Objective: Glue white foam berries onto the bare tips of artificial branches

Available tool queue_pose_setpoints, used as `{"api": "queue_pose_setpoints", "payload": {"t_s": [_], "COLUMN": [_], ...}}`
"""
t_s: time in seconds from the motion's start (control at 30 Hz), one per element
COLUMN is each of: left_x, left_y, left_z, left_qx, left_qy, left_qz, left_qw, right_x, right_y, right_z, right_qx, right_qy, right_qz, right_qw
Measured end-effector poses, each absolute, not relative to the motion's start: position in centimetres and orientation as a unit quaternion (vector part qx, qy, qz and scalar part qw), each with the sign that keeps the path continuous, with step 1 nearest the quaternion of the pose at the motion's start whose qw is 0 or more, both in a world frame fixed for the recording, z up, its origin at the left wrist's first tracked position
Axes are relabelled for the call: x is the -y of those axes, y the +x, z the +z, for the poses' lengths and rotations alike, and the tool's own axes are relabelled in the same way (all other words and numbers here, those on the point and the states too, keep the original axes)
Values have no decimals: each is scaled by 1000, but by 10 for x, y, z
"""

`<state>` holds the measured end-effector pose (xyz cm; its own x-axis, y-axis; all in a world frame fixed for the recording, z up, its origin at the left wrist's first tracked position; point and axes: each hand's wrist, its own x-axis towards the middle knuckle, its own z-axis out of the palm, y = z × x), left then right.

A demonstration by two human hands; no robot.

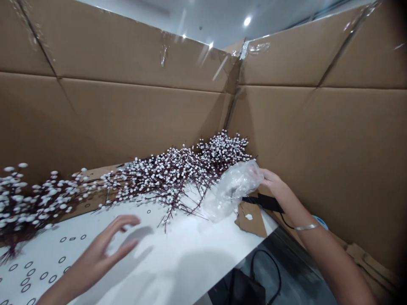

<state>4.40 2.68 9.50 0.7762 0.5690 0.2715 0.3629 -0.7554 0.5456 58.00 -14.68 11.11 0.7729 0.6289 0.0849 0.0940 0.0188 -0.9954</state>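
Two tall cardboard walls [318, 148] meeting in a taped corner, creased along the folds, with a ceiling light [247, 21] peeking over the top. Below them, a white table [178, 258] dotted with little black rings, and past its edge, down on the floor, a black bag [244, 290] with looped handles. Long heap of pussy willow branches [159, 182] sprawled along the back of the table against the cardboard: dark stems, tons of white buds, real or fake hard to say from here. Hands well apart. Left hand [108, 241] open, fingers loosely curved, hovering just above the tabletop near the stem tips. Right hand [273, 182] out by the corner, fingers clamped on one end of a crumpled clear plastic bag [230, 190], held up over the table with its far side against the buds. Just under that bag, a torn cardboard scrap [251, 220] with a white blob on it and a black strap [263, 202]. Thin silver bangle [305, 227] on the right wrist.
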Motion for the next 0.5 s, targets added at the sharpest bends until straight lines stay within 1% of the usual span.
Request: {"api": "queue_pose_setpoints", "payload": {"t_s": [0.1,0.2,0.3,0.37,0.43,0.5], "left_x": [-12,14,36,42,40,31], "left_y": [129,222,295,326,347,361], "left_z": [106,112,108,104,101,100], "left_qx": [-138,-79,-78,-109,-126,-128], "left_qy": [930,940,942,933,923,907], "left_qz": [203,200,222,238,249,258], "left_qw": [274,264,241,246,266,306], "right_x": [146,146,148,149,152,158], "right_y": [579,580,582,584,583,579], "right_z": [118,123,126,128,130,131], "right_qx": [254,232,202,182,165,155], "right_qy": [-662,-656,-651,-647,-640,-630], "right_qz": [239,268,292,303,310,316], "right_qw": [663,666,671,676,684,692]}}
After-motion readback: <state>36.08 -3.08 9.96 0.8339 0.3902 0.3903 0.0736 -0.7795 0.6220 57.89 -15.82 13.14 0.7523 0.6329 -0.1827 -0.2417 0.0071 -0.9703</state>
